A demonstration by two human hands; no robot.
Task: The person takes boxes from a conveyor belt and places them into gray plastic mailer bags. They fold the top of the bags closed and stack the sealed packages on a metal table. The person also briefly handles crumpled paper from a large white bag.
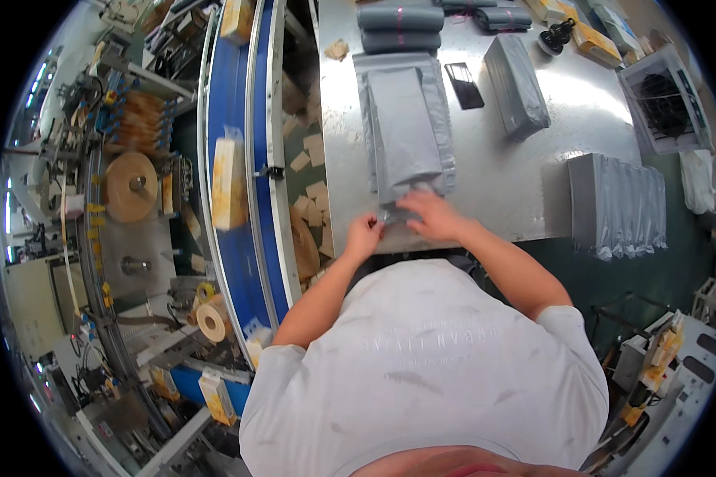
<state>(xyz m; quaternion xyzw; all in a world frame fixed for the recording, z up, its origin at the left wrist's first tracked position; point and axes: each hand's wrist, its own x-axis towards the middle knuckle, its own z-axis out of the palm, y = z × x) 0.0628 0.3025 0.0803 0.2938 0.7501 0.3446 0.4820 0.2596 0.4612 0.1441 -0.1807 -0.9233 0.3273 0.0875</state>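
Note:
A filled grey plastic mailing bag (406, 131) lies lengthwise on a pile of flat grey bags (445, 151) in front of me. At its near end, my left hand (364, 236) is closed, its fingertips pinching the bag's loose edge. My right hand (431, 215) lies over the same end with its fingers stretched out and somewhat blurred, touching the plastic. What is inside the bag is hidden. To the right stands a wrapped grey package (515, 87), with a dark phone (465, 86) between it and the bags.
A metal table (501, 183) holds rolled grey bags (402, 28) at the back. At its right edge stands a row of wrapped grey packages (616, 207). On the left, a blue conveyor (235, 103) carries yellow-white boxes (229, 183). A fan (662, 99) stands at the far right.

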